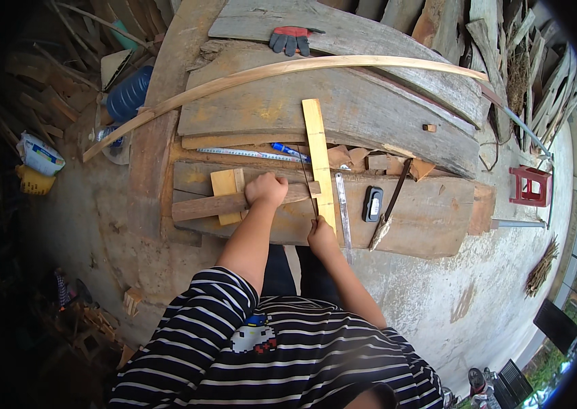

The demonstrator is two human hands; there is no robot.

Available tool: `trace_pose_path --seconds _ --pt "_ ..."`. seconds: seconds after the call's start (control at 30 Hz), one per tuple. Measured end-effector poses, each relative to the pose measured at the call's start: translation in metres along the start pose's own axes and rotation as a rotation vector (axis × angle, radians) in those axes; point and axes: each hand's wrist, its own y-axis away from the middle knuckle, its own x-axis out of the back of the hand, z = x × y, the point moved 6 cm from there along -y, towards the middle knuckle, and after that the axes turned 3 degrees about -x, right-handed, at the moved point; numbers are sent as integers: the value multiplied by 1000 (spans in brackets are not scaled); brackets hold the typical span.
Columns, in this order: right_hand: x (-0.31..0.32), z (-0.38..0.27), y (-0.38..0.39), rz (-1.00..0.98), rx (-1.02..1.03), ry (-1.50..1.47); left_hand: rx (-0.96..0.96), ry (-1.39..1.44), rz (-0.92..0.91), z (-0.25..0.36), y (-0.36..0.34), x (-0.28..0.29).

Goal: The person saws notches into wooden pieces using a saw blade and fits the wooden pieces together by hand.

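My left hand is closed in a fist around a brown wooden bar that lies crosswise on the plank bench. A yellowish block sits under that bar. My right hand grips the near end of a long pale wooden slat, which runs away from me across the bar. A thin dark rod or blade lies just left of the slat, leading toward my right hand. Whether the hand also touches it cannot be told.
Right of the slat lie a metal ruler, a black rectangular object and a long knife. A blue pen, a long curved strip and gloves lie farther back. A blue bottle stands left, a red stool right.
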Motion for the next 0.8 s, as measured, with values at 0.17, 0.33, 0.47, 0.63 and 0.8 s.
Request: trace_pose_path --seconds 0.17,0.33,0.47,0.63,0.8 --pt "-8 4 -5 -98 -3 -35 -12 8 -3 1 1 -2" --pt "0 37 51 -131 -82 46 0 -3 -7 0 0 -2" --pt "-4 23 24 -119 -67 -5 -20 -1 -9 1 0 -2" --pt "-7 -3 -20 -90 -8 -85 -10 19 -15 -1 1 -2" --pt "1 32 43 -118 -139 -30 -21 17 -20 0 0 -1"
